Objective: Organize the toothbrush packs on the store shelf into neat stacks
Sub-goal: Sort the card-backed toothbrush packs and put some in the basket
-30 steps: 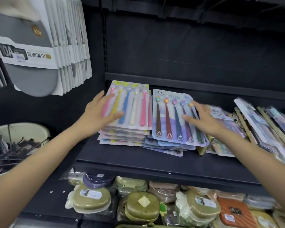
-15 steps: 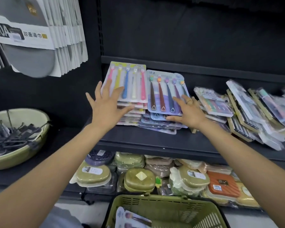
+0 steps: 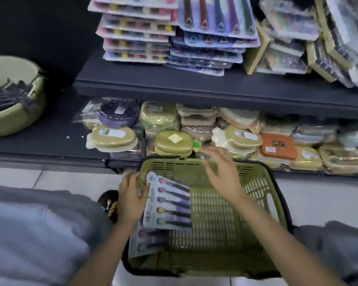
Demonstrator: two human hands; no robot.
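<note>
Gripping a toothbrush pack [image 3: 170,205] inside the basket [image 3: 267,195], the left hand [image 3: 130,201] held its edge. Above the basket, the right hand [image 3: 221,172] hovered, fingers loosely spread, holding nothing.

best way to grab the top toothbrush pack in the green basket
Pinch its left edge, coming from the left: the toothbrush pack is flat and leans on the basket wall, so that edge is raised. The left hand already grips there.
</note>
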